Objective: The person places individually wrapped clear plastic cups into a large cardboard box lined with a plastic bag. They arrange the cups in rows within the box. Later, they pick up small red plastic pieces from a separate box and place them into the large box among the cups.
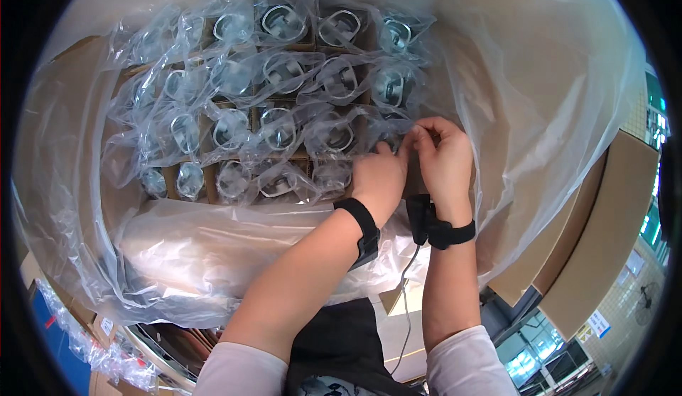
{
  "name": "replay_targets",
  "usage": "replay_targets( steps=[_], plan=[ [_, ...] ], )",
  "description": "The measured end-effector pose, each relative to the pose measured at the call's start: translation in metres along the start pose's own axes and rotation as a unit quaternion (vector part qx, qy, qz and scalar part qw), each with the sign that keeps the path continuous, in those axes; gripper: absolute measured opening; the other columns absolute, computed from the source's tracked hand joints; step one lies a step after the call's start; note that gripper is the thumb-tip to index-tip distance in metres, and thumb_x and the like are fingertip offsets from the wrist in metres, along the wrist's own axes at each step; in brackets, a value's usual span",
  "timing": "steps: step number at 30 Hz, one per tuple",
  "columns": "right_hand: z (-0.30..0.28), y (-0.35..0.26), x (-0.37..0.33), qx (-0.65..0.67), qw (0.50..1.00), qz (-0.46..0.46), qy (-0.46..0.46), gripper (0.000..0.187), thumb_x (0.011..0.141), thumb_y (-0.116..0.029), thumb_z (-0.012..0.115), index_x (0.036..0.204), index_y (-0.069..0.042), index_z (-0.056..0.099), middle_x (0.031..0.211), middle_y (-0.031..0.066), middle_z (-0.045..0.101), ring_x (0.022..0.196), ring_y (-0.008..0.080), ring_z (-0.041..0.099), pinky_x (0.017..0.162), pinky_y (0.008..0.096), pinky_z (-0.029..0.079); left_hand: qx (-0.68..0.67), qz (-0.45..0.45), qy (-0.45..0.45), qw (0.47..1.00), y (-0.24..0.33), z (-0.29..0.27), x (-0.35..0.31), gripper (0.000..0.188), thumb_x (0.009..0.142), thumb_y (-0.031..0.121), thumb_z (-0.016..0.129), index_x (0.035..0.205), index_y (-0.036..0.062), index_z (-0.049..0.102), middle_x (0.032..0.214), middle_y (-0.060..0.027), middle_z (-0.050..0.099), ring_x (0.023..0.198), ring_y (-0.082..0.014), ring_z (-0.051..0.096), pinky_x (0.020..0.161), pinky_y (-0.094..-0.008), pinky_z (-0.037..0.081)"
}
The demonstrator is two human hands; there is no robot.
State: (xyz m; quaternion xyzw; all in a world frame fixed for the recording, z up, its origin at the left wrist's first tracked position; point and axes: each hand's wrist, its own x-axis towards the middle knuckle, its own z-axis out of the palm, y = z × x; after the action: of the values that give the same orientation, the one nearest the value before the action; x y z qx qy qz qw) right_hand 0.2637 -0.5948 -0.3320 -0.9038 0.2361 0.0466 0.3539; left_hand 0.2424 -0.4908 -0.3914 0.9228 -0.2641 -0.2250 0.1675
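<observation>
Where the head view looks down on rows of bagged metal parts (339, 137), the right hand (446, 158) is held over the right-hand column, its thumb and forefinger apparently pinched on the edge of a clear bag (394, 122). The left hand (380, 183) is held close beside it, fingers bent; whether film is gripped by it cannot be told, as its fingertips are partly hidden. The bag lies in the right-hand column, mostly covered by the hands, and cardboard dividers (210, 184) are seen between other parts. For careful handling, the film is best pinched lightly by its loose edge, so that it is not torn and no metal is knocked. Neighbouring bags should be left undisturbed, and the cable (405, 304) at the right wrist strap (451, 234) should be kept off the loose liner (490, 147)
</observation>
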Motion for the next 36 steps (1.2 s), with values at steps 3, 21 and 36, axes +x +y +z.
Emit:
replay_targets(
  steps=[3,21,36],
  plan=[
    [-0.002,-0.003,0.001,-0.003,1.0,0.011,-0.002,0.01,0.085,-0.006,0.063,0.09,0.001,0.067,0.084,0.0185,0.065,0.074,0.0343,0.063,0.068,0.0395,0.049,-0.007,-0.045,-0.042,0.998,-0.004,-0.005,0.005,0.037,0.084,0.011,0.057,0.12,0.0033,0.057,0.091,-0.0131,0.066,0.072,-0.027,0.069,0.058,-0.0361,0.054],
    [-0.025,-0.019,-0.056,-0.182,0.971,-0.009,-0.152,0.022,0.078,-0.001,0.058,0.098,0.001,0.066,0.099,0.0202,0.065,0.094,0.0373,0.063,0.082,0.0443,0.051,-0.173,-0.027,-0.111,0.978,-0.022,-0.061,-0.103,0.053,0.081,0.033,0.069,0.122,0.004,0.054,0.123,-0.0134,0.055,0.115,-0.0311,0.052,0.092,-0.0499,0.041],
    [0.107,-0.012,-0.025,-0.286,0.877,-0.092,-0.376,0.018,0.079,-0.008,0.061,0.09,0.003,0.07,0.093,0.0256,0.068,0.089,0.0393,0.068,0.078,0.0452,0.055,-0.126,-0.009,-0.162,0.979,-0.065,-0.05,-0.102,0.03,0.079,0.007,0.055,0.103,-0.0101,0.059,0.106,-0.0268,0.061,0.095,-0.0374,0.06,0.084,-0.0407,0.05]
  ],
)
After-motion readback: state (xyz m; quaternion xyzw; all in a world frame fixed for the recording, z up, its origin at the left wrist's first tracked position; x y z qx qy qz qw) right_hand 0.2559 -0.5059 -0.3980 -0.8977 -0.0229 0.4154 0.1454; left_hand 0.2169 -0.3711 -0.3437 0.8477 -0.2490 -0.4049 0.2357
